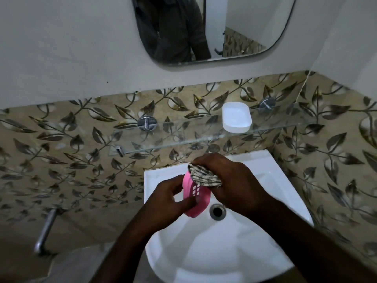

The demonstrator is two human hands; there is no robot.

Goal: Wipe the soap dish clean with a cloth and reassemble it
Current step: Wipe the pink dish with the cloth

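Just left of the sink drain (217,211), the left hand (173,199) is gripping the pink slotted tray (202,198) by its near end. The right hand (232,180) is bunching the striped cloth (204,176) and pressing it on the far end, so the tray's long axis is running from grip to cloth. The white base (236,117) is waiting well beyond the drain on the glass shelf (183,137), nearer the right hand. Cloth and fingers are hiding much of the tray, so its cleanliness cannot be judged.

Pink slotted tray (196,199) under striped cloth (205,176)
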